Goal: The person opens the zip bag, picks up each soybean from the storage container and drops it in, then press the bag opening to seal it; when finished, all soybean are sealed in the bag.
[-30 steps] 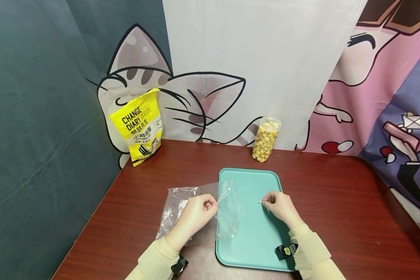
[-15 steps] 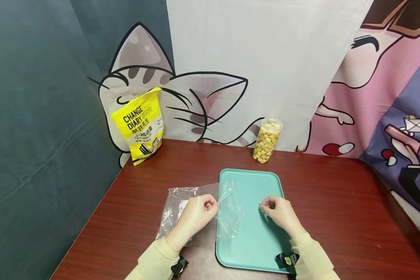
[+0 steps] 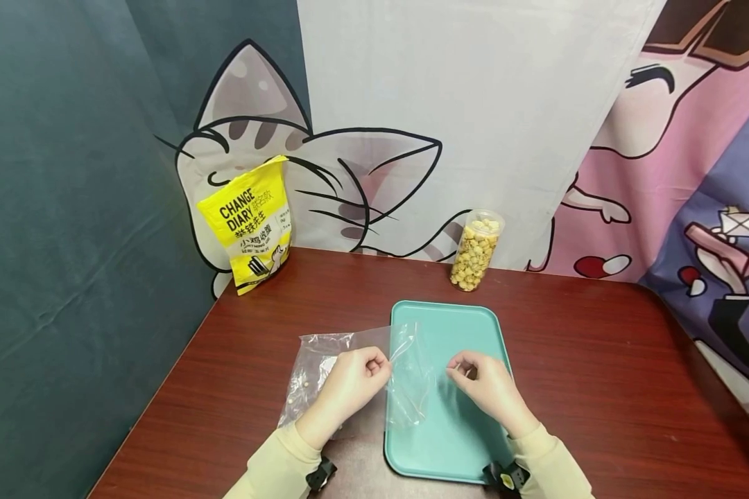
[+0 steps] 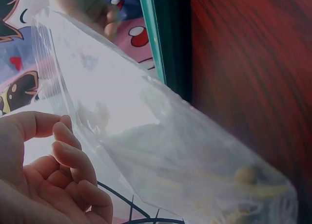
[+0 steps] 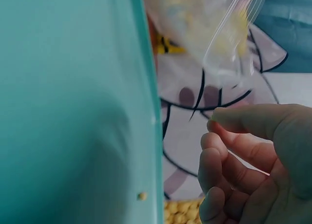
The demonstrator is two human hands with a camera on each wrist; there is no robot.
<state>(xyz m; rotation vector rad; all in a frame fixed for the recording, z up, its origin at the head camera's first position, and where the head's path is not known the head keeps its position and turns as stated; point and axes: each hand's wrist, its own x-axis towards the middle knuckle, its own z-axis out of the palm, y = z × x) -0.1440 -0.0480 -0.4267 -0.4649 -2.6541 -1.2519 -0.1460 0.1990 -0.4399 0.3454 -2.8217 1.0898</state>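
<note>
My left hand (image 3: 352, 378) pinches the edge of a clear zip bag (image 3: 406, 398), which lies partly on the table and partly over the tray's left side. Several small pale yellow pieces sit low in the bag. Over the teal tray (image 3: 437, 450), my right hand (image 3: 487, 391) has thumb and index finger together. At their tips in the right wrist view shows a tiny yellowish piece (image 5: 211, 121), mostly hidden. One small round yellowish piece (image 5: 142, 196) lies on the tray, hidden behind the right hand in the head view.
A clear jar of yellow popcorn-like balls (image 3: 473, 260) stands behind the tray against the printed cloth backdrop. At the back left, a yellow snack bag (image 3: 252, 229) leans upright. All this is on a dark red wooden table (image 3: 599, 388).
My right hand has moved left over the tray, towards the mouth of the zip bag. My left hand keeps its hold on the bag in nearly the same spot.
</note>
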